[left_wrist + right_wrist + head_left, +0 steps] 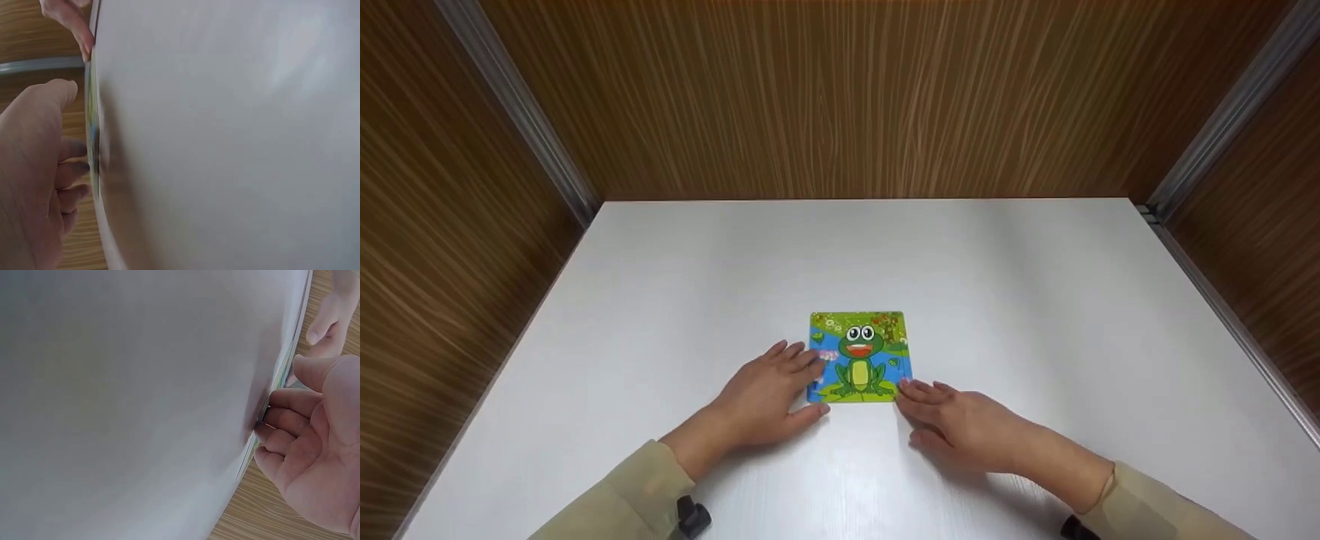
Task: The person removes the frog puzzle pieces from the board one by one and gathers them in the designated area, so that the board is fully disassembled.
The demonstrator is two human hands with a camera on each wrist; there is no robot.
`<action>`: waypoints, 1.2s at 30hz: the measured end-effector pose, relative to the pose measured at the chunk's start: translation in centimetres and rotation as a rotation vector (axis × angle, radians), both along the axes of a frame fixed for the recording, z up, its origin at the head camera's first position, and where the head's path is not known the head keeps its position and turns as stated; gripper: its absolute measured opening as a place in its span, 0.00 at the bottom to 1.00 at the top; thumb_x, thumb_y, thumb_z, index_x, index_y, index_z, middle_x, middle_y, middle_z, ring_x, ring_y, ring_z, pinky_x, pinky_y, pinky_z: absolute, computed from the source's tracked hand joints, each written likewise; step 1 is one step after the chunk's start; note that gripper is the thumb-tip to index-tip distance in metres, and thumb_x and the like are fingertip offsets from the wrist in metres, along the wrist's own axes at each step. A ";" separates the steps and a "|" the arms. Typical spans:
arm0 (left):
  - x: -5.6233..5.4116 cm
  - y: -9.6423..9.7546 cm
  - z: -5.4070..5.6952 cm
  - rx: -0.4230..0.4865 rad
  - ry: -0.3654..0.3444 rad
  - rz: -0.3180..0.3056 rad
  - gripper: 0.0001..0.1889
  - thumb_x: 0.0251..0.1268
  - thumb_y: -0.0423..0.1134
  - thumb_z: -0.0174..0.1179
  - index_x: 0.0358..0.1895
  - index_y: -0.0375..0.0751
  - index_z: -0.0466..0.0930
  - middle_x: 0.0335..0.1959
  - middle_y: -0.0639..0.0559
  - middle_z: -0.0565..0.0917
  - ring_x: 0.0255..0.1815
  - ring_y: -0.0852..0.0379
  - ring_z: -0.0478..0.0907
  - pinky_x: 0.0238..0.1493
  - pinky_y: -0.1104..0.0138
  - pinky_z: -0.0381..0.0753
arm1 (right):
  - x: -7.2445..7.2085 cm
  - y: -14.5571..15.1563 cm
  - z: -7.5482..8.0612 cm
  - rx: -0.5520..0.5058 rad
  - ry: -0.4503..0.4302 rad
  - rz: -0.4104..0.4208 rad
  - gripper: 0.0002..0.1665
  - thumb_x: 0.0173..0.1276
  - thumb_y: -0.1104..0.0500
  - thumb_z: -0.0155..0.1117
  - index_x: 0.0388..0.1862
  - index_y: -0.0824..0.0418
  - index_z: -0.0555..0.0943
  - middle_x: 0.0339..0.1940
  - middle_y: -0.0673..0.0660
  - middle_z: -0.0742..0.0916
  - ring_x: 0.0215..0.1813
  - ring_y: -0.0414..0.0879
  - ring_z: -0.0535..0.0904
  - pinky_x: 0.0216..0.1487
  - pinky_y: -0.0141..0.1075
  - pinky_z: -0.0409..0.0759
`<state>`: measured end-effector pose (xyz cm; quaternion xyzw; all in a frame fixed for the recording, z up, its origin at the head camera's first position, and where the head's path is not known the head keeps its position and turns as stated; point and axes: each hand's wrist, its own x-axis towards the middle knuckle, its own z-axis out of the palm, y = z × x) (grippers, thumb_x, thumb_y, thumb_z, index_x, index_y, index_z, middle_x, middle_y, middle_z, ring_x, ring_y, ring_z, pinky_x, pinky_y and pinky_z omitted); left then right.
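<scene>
A flat square frog picture board (859, 367) lies face up on the white table, showing a green frog on blue and light green. My left hand (765, 397) has its fingers resting over the board's left edge, with the thumb near the lower left corner. At the lower right corner, fingertips of my right hand (967, 427) touch the board's edge, and its thumb stays apart below. In the left wrist view the board (93, 121) appears edge-on as a thin sheet. The right wrist view shows the relaxed fingers (287, 419) of my right hand at its rim.
The white table (697, 262) extends around the board on all sides. Brown wood-grain panels (855, 97) stand behind it and to both sides, with metal strips at the corners. A small black object (692, 516) sits at the left sleeve's cuff.
</scene>
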<state>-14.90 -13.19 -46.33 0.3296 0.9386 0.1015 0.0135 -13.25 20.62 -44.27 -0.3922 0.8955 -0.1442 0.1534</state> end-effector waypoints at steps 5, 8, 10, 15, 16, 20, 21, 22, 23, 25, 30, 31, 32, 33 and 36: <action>-1.3 -0.4 -0.2 -0.004 -0.020 -0.026 0.40 0.79 0.65 0.50 0.80 0.39 0.68 0.80 0.46 0.69 0.84 0.45 0.60 0.83 0.53 0.54 | 0.0 0.1 -0.1 -0.006 0.006 0.003 0.34 0.85 0.48 0.58 0.80 0.64 0.70 0.82 0.60 0.71 0.80 0.60 0.68 0.75 0.57 0.70; -1.7 -0.6 -0.2 -0.006 -0.044 -0.045 0.40 0.79 0.64 0.50 0.81 0.38 0.67 0.81 0.45 0.68 0.84 0.45 0.59 0.84 0.53 0.53 | 0.0 0.0 -0.2 -0.016 0.007 0.004 0.34 0.85 0.47 0.57 0.80 0.64 0.71 0.82 0.60 0.71 0.80 0.60 0.68 0.75 0.58 0.70; -1.8 -0.8 -0.2 -0.006 -0.063 -0.056 0.40 0.79 0.64 0.50 0.81 0.38 0.67 0.81 0.44 0.68 0.84 0.45 0.59 0.83 0.53 0.54 | 0.0 0.0 -0.1 -0.016 -0.002 0.003 0.34 0.85 0.47 0.57 0.80 0.63 0.71 0.82 0.60 0.71 0.80 0.60 0.68 0.75 0.58 0.70; -2.2 -0.9 -0.3 -0.025 -0.084 -0.075 0.39 0.81 0.62 0.49 0.81 0.38 0.66 0.81 0.44 0.68 0.84 0.47 0.60 0.83 0.54 0.55 | -0.7 -0.2 0.5 -0.011 0.006 0.025 0.32 0.85 0.48 0.58 0.78 0.63 0.74 0.80 0.60 0.74 0.79 0.59 0.70 0.74 0.57 0.71; -2.3 -0.9 -0.3 -0.025 -0.084 -0.080 0.38 0.81 0.61 0.49 0.81 0.38 0.66 0.81 0.44 0.68 0.84 0.47 0.60 0.83 0.54 0.55 | -0.9 -0.2 0.6 -0.018 0.022 0.038 0.30 0.84 0.49 0.58 0.77 0.63 0.76 0.78 0.61 0.76 0.78 0.59 0.72 0.74 0.57 0.72; -2.5 -0.9 -0.5 -0.015 -0.084 -0.095 0.35 0.83 0.58 0.48 0.81 0.37 0.66 0.80 0.42 0.68 0.83 0.47 0.61 0.83 0.54 0.56 | -2.7 -0.6 1.3 -0.102 0.082 0.075 0.23 0.82 0.56 0.63 0.69 0.67 0.82 0.68 0.62 0.85 0.71 0.58 0.80 0.69 0.55 0.78; -2.5 -0.9 -0.6 -0.012 -0.085 -0.097 0.35 0.83 0.57 0.47 0.81 0.37 0.66 0.81 0.42 0.68 0.83 0.47 0.61 0.83 0.54 0.56 | -3.3 -0.8 1.5 -0.132 0.086 0.073 0.22 0.80 0.57 0.65 0.67 0.67 0.83 0.65 0.62 0.86 0.68 0.58 0.82 0.67 0.54 0.80; -2.6 -0.9 -0.6 -0.010 -0.084 -0.099 0.35 0.83 0.57 0.47 0.81 0.37 0.66 0.80 0.42 0.68 0.83 0.46 0.61 0.83 0.54 0.56 | -3.9 -1.0 1.7 -0.158 0.079 0.064 0.22 0.79 0.58 0.66 0.66 0.68 0.84 0.64 0.62 0.87 0.67 0.57 0.84 0.65 0.53 0.81; -2.6 -0.9 -0.6 -0.010 -0.085 -0.100 0.34 0.83 0.56 0.47 0.81 0.38 0.66 0.81 0.42 0.68 0.83 0.46 0.61 0.83 0.54 0.56 | -4.5 -1.2 1.9 -0.182 0.067 0.048 0.21 0.78 0.58 0.67 0.65 0.68 0.85 0.63 0.62 0.88 0.66 0.56 0.84 0.65 0.53 0.82; -2.7 -0.8 -0.7 -0.009 -0.089 -0.101 0.34 0.83 0.56 0.47 0.81 0.38 0.66 0.81 0.42 0.68 0.83 0.46 0.61 0.83 0.54 0.56 | -6.0 -1.8 2.3 -0.224 0.030 0.009 0.21 0.76 0.59 0.70 0.63 0.68 0.86 0.60 0.62 0.89 0.63 0.55 0.86 0.63 0.52 0.83; -2.7 -0.6 -0.7 0.000 -0.099 -0.096 0.34 0.82 0.56 0.48 0.81 0.39 0.67 0.80 0.42 0.68 0.83 0.45 0.62 0.82 0.53 0.58 | -9.6 -3.9 2.5 -0.261 -0.068 -0.131 0.23 0.74 0.57 0.73 0.64 0.66 0.86 0.58 0.60 0.90 0.57 0.52 0.88 0.58 0.50 0.86; -2.8 -0.6 -0.7 0.003 -0.101 -0.096 0.34 0.82 0.56 0.48 0.81 0.39 0.67 0.80 0.42 0.68 0.83 0.44 0.62 0.82 0.52 0.58 | -10.2 -4.4 2.4 -0.265 -0.093 -0.163 0.23 0.74 0.57 0.74 0.64 0.64 0.86 0.58 0.59 0.90 0.56 0.50 0.88 0.57 0.49 0.86; -2.7 -0.5 -0.7 0.005 -0.103 -0.096 0.34 0.82 0.57 0.48 0.81 0.39 0.67 0.80 0.42 0.68 0.83 0.44 0.62 0.82 0.52 0.58 | -10.7 -4.8 2.4 -0.273 -0.119 -0.193 0.23 0.73 0.56 0.74 0.64 0.64 0.86 0.57 0.59 0.91 0.55 0.50 0.87 0.57 0.48 0.86; -2.7 -0.5 -0.6 0.006 -0.104 -0.096 0.34 0.82 0.57 0.48 0.81 0.39 0.67 0.80 0.42 0.68 0.83 0.44 0.62 0.82 0.52 0.58 | -11.2 -5.3 2.3 -0.284 -0.146 -0.220 0.24 0.73 0.56 0.74 0.64 0.63 0.86 0.56 0.58 0.91 0.55 0.50 0.87 0.58 0.47 0.86; -2.8 -0.4 -0.6 0.006 -0.104 -0.100 0.34 0.82 0.57 0.48 0.81 0.40 0.67 0.80 0.42 0.68 0.83 0.44 0.62 0.82 0.52 0.58 | -12.5 -6.5 2.0 -0.314 -0.208 -0.270 0.24 0.72 0.56 0.75 0.65 0.60 0.86 0.54 0.56 0.90 0.54 0.49 0.86 0.58 0.45 0.86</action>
